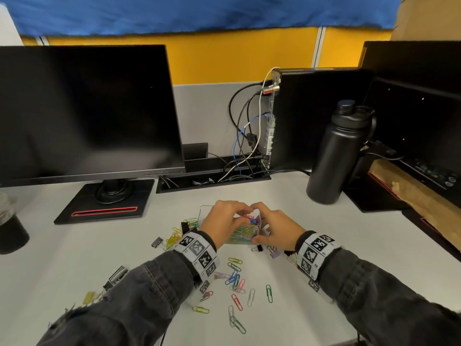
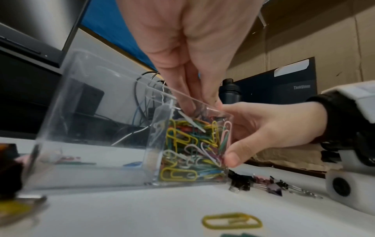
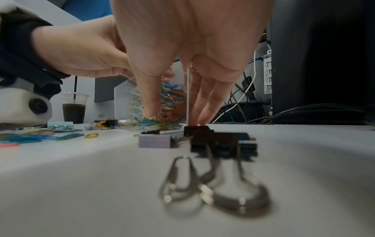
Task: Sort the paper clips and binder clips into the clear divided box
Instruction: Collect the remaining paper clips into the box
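The clear divided box [image 1: 204, 216] [image 2: 91, 128] [image 3: 125, 99] stands mid-desk. Its right compartment is packed with coloured paper clips [image 2: 188, 149]; the left one looks bare. My left hand [image 1: 245, 216] [image 2: 192, 104] dips bunched fingers into the full compartment; whether they pinch a clip is hidden. My right hand [image 1: 262, 226] [image 2: 228, 134] [image 3: 174, 115] holds the box's right end, thumb on the near wall, fingers behind. Loose paper clips [image 1: 237, 278] lie in front. Binder clips lie around: grey [image 1: 156, 242], silver [image 1: 117, 275], black [image 3: 219, 142] and purple [image 3: 156, 141] by my right wrist.
A dark monitor [image 1: 87, 108] on its stand fills the back left. A black bottle [image 1: 334, 156] stands back right beside a small computer [image 1: 319, 116] with cables. A drink cup [image 1: 10, 228] sits at the far left edge.
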Demonstrator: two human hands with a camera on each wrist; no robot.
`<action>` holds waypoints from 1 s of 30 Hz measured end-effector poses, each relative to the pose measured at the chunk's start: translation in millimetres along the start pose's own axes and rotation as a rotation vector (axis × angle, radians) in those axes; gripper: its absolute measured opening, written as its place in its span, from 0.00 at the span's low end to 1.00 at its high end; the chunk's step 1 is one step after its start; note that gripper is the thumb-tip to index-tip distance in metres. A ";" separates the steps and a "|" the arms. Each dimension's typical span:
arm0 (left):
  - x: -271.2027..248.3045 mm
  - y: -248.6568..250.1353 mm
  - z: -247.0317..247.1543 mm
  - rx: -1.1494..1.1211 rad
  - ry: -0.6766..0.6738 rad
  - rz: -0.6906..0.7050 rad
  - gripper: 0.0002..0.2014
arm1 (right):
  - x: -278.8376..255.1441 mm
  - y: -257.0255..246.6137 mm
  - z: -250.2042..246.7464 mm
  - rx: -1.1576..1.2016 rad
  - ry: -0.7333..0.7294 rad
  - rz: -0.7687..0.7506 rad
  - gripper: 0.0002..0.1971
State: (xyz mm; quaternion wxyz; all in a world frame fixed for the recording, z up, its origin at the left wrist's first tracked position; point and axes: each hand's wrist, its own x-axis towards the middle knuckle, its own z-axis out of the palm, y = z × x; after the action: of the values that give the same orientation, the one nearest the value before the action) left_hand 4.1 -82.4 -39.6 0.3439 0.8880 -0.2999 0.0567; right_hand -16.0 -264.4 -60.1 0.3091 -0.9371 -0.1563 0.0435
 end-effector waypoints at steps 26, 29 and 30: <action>-8.8 -6.3 -0.6 0.455 -0.361 0.267 0.21 | -2.1 -2.8 -1.0 -0.024 -0.007 0.011 0.34; -8.5 -4.8 -4.3 0.365 -0.379 0.229 0.22 | -2.2 -2.6 -1.2 -0.022 -0.010 0.021 0.34; -11.1 -3.7 -5.0 0.349 -0.362 0.224 0.22 | -2.3 -2.7 -1.4 -0.022 -0.009 0.023 0.34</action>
State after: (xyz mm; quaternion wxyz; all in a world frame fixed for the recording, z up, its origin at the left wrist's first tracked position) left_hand -2.3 -71.5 -41.3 0.1182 0.8907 -0.4388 -0.0145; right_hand -18.6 -263.9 -57.4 0.2976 -0.9420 -0.1471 0.0497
